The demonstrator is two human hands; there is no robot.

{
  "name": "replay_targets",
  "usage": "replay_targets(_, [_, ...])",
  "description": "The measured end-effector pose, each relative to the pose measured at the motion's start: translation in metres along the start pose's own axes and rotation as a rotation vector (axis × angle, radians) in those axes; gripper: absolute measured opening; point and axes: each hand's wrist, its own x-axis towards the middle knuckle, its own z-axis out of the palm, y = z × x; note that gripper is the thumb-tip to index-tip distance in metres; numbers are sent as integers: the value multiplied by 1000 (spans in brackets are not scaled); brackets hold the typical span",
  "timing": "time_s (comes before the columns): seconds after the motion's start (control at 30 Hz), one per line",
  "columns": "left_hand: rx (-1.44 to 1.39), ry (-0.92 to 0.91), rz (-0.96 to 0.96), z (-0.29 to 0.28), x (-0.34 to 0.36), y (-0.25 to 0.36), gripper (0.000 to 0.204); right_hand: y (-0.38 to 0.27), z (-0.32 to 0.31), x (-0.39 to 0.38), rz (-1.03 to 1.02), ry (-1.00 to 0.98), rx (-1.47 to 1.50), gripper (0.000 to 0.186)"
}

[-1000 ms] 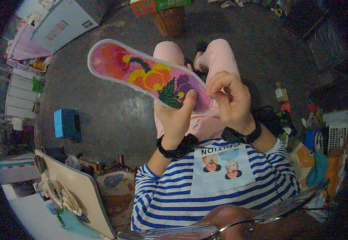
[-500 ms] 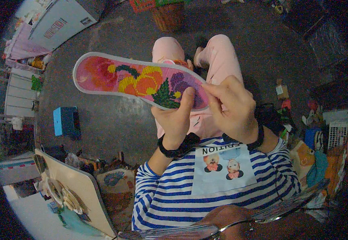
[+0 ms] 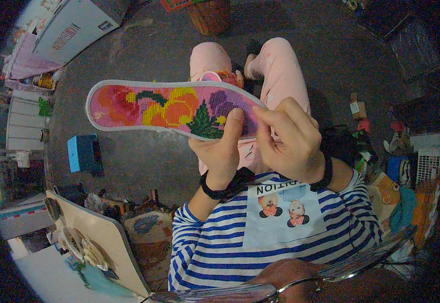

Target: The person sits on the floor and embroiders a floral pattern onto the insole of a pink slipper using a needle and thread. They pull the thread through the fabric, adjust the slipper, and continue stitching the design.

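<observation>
Pink insole (image 3: 164, 108), left hand (image 3: 219, 155) clasping it, right hand (image 3: 293, 144) pinched at edge, lettered shirt (image 3: 260, 227)

Black capitals (image 3: 272, 188) are running upside-down across the striped shirt (image 3: 215, 260); blurred red print (image 3: 66, 38) is marking a white box (image 3: 86, 20) forward-left of it

Long, white-rimmed pink insole (image 3: 172, 111), multicoloured flower-stitched face up, lengthwise left to right
</observation>
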Motion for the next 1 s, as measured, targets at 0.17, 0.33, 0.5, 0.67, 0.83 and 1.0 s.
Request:
replay_targets(0.17, [35,-16,-19,-1,-1,3,23,-1,0,-1,-6,4,5,27])
replay_targets(0.33, [-41,0,-27,2,-2,5,20,-2,0,-2,-10,12,4,28])
replay_targets(0.5, [9,-6,0,0,-1,3,24,-2,1,-1,-11,22,-7,28])
replay_targets(0.67, [35,-9,2,-2,0,1,27,-1,1,1,-24,25,-7,27])
replay_targets(0.83, [36,-5,42,1,4,0,32,1,0,9,-9,35,16,24])
replay_targets(1.0, [112,-39,197,4,-4,7,42,-8,-18,17,129,-53,105,19])
